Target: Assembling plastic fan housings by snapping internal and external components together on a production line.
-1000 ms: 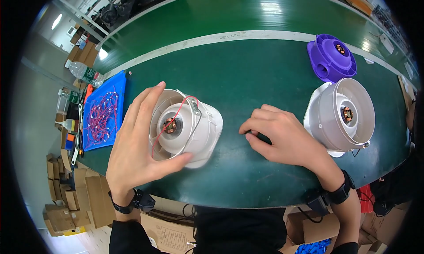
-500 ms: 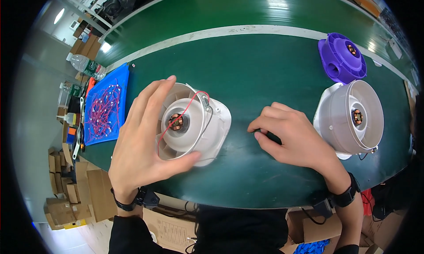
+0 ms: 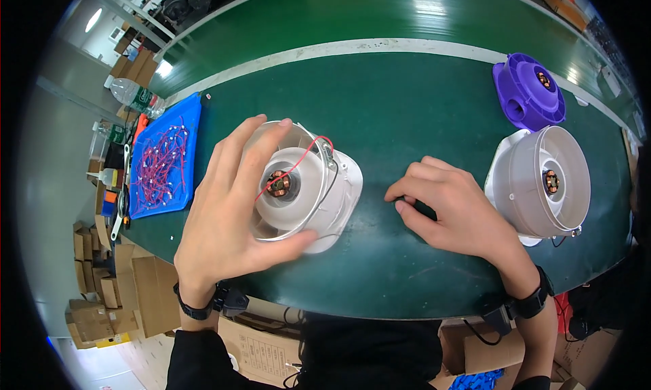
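Note:
My left hand spans the round rim of a white plastic fan housing, thumb at the near side and fingers at the far side. Inside the housing sits a small motor with copper coils. A red wire runs across its opening to a metal clip on the rim, where a dark wire also hangs. My right hand rests on the table to the right of the housing, apart from it. Its fingers are curled with thumb and forefinger close together; whatever lies between them is too dark to make out.
A second white housing stands on the right, with a purple housing behind it. At the left edge lies a blue tray of red wires, beside plastic bottles and tools. Cardboard boxes stand below the green table.
My left hand and the white fan housing have shifted slightly to the right together. My right hand keeps nearly the same place and its curled shape.

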`<control>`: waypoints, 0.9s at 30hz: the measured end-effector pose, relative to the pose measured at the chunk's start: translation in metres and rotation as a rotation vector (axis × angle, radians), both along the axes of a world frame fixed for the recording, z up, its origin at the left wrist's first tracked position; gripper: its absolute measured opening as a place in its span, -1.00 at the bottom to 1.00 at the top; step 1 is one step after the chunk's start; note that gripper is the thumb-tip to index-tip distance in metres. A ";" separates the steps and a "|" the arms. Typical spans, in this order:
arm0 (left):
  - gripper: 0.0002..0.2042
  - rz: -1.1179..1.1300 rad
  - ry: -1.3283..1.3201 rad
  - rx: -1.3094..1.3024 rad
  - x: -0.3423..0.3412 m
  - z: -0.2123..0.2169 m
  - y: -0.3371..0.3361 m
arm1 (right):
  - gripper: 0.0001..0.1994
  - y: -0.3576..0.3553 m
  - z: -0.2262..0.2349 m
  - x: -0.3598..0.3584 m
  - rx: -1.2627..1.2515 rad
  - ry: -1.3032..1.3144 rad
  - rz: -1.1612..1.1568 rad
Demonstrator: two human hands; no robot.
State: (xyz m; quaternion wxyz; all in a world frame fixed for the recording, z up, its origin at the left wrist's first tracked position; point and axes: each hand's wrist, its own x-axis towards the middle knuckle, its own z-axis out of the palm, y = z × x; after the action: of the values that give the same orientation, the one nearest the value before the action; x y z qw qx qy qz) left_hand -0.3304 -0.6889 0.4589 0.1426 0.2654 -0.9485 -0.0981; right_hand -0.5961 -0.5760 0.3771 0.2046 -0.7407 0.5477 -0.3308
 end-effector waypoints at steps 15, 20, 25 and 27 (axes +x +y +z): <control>-0.08 -0.019 -0.004 -0.048 -0.017 0.003 -0.026 | -0.93 -0.003 0.000 -0.001 -0.052 0.033 -0.003; -0.10 -0.061 0.045 -0.079 -0.053 -0.006 -0.089 | -0.91 0.000 0.001 0.003 -0.015 0.015 -0.009; -0.07 0.017 0.038 -0.026 -0.106 -0.008 -0.143 | -0.90 0.000 -0.007 0.001 -0.084 0.065 -0.044; -0.07 -0.003 0.058 0.021 -0.127 -0.003 -0.156 | -0.92 -0.001 -0.009 -0.001 -0.067 -0.001 0.006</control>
State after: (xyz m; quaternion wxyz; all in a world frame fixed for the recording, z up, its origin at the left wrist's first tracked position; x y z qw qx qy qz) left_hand -0.4570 -0.8453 0.4564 0.1671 0.2627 -0.9432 -0.1156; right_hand -0.5976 -0.5769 0.3678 0.1812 -0.7485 0.5340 -0.3489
